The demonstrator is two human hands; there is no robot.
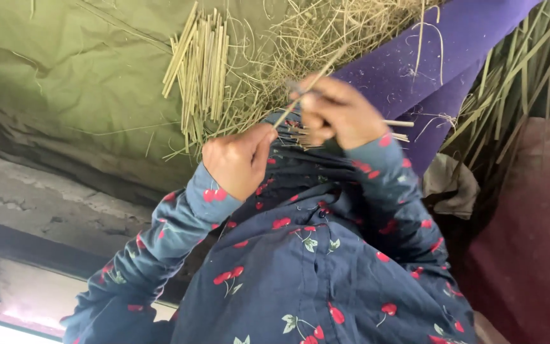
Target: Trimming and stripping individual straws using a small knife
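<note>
My left hand (240,159) is closed, its thumb and fingers pinching the lower end of a thin straw stalk (316,79) that slants up to the right. My right hand (338,114), blurred, grips the same stalk higher up. It also holds a small bundle of short cut stalks (397,123) that pokes out to the right. Both hands hover over my lap, sleeves dark blue with red cherries. A neat pile of cut straw pieces (200,70) lies just beyond the left hand on a green cloth (77,83).
Loose dry grass (316,28) is heaped at the top middle. A purple cloth (444,54) runs diagonally under the right hand. Long green stalks (517,76) lie at the upper right, maroon fabric (536,242) at the right, and a concrete floor (46,204) at the left.
</note>
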